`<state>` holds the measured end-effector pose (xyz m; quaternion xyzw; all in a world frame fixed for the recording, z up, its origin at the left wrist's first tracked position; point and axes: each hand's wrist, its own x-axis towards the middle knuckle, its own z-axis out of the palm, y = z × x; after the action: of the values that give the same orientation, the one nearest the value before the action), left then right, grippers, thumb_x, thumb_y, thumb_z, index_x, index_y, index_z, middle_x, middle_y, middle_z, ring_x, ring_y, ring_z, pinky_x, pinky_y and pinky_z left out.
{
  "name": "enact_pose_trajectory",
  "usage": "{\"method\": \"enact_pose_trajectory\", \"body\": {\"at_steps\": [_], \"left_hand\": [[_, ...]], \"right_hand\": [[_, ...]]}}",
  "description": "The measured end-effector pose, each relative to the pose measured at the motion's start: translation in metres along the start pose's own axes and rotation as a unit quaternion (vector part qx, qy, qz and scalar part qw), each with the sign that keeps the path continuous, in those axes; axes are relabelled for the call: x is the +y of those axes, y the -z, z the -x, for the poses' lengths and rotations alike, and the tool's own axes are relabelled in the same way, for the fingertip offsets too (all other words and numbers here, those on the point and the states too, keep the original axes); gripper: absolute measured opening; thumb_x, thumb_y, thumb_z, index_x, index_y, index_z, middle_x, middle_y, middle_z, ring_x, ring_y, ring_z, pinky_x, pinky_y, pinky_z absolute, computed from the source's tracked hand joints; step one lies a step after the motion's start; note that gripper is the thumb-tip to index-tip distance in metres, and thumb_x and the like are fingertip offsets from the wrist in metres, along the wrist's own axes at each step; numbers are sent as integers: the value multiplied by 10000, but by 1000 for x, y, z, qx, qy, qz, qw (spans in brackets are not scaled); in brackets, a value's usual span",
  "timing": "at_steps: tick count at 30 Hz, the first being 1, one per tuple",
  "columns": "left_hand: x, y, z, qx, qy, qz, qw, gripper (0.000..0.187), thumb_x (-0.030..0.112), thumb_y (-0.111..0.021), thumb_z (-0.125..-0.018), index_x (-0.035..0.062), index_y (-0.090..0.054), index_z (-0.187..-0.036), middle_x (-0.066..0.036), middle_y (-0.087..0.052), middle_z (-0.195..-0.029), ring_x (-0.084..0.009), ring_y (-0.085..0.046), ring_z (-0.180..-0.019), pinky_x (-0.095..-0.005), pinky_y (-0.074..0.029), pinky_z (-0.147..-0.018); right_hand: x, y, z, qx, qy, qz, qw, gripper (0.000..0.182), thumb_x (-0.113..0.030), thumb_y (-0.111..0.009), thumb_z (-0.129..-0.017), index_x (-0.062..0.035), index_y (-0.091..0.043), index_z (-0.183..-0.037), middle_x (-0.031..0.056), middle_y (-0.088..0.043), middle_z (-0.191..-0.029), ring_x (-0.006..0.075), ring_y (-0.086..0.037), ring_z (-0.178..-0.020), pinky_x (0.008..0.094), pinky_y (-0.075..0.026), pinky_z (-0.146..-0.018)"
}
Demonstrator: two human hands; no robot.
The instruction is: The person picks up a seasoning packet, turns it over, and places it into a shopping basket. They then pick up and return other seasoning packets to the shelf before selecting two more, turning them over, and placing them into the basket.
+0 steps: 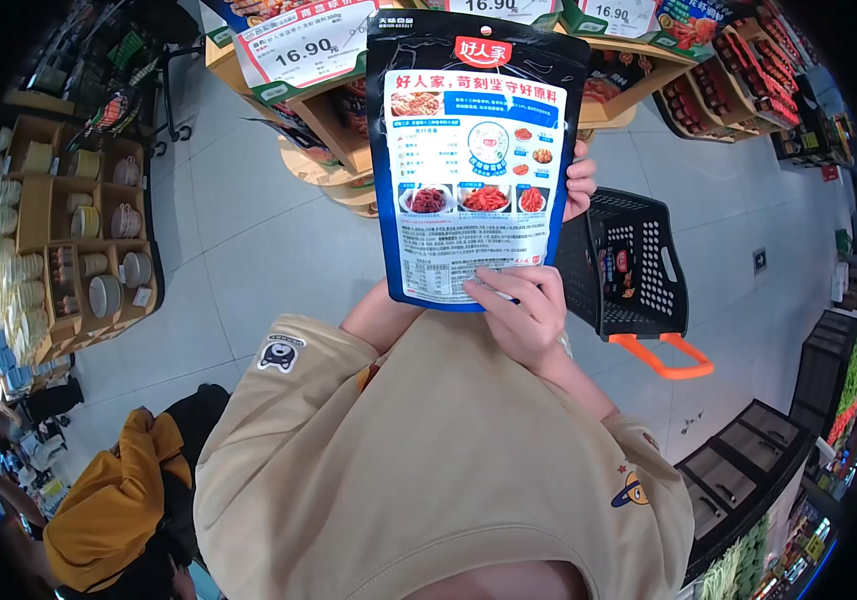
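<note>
A black and blue stand-up food pouch [479,140] is held up in front of my chest, its white printed back panel towards me. From the left my forearm passes behind it, and fingers of my left hand [579,182] curl round the pouch's right edge; the rest of that hand is hidden. My right hand [529,312] is at the lower right corner, fingers bent over the front near the small print. Its thumb is hard to make out. Just behind the pouch stands a wooden display shelf [334,140] with 16.90 price signs [304,55].
On the floor to the right is a black shopping basket [639,265] with an orange handle [664,357] and a dark package inside. A shelf unit of bowls [99,235] stands left. A person in a mustard jacket [109,505] is at lower left. Dark cabinets [749,465] stand lower right.
</note>
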<state>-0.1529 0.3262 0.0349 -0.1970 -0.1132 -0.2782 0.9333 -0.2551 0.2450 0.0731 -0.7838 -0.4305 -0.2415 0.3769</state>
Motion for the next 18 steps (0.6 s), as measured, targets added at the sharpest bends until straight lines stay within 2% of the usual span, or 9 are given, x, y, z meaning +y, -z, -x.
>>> {"method": "enact_pose_trajectory", "body": {"at_steps": [2, 3, 5, 18], "left_hand": [[1, 9, -4, -60, 16, 10, 998, 467, 430, -436, -812, -22, -374, -910, -68, -388, -766, -118, -365, -703, -202, -334, -661], [0, 6, -2, -59, 17, 10, 998, 467, 430, -436, -812, -22, -374, -910, -68, -388, -766, -118, -365, -703, -202, -334, -661], [-2, -1, 1, -53, 27, 1, 998, 338, 356, -402, -848, 23, -348, -857, -59, -360, -785, -118, -351, -747, -210, -328, -697], [-2, 4, -2, -87, 27, 8, 996, 331, 356, -395, -852, 29, -352, -869, -61, -376, -782, -116, -367, -757, -209, -332, -712]], "right_hand": [[0, -1, 1, 3, -2, 1, 1000, 325, -48, -618, -484, -124, -666, -797, -34, -611, -847, 120, -492, -692, 237, -363, -589], [0, -1, 2, 5, -3, 1, 1000, 330, -49, -619, -482, -126, -666, -799, -35, -610, -845, 120, -491, -691, 237, -364, -586], [-1, -1, 2, 7, -5, 2, 1000, 331, -48, -618, -482, -127, -666, -800, -37, -609, -844, 121, -491, -690, 237, -364, -586], [0, 0, -2, 1, -15, -2, 1000, 321, -28, -613, -494, -119, -659, -799, -43, -604, -832, 120, -499, -691, 236, -362, -585]]}}
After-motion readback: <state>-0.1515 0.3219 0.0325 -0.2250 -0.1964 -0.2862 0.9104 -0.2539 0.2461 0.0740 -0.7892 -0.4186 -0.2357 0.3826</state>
